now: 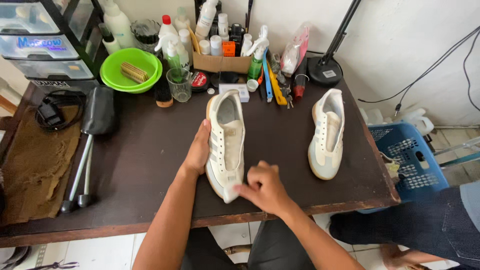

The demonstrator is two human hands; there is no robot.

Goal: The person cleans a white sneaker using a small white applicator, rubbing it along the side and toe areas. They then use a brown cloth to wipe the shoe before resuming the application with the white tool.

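A white low-top sneaker with pale stripes and a gum sole lies on the dark wooden table, its opening facing up. My left hand grips its left side at the middle. My right hand pinches the near end of the same sneaker with thumb and fingers. The matching second sneaker rests alone to the right, near the table's right edge.
At the back stand a green bowl holding a brush, a glass cup, a cardboard box with bottles and sprays, tools and a black lamp base. A metal shoe stand lies left. A blue basket sits right of the table.
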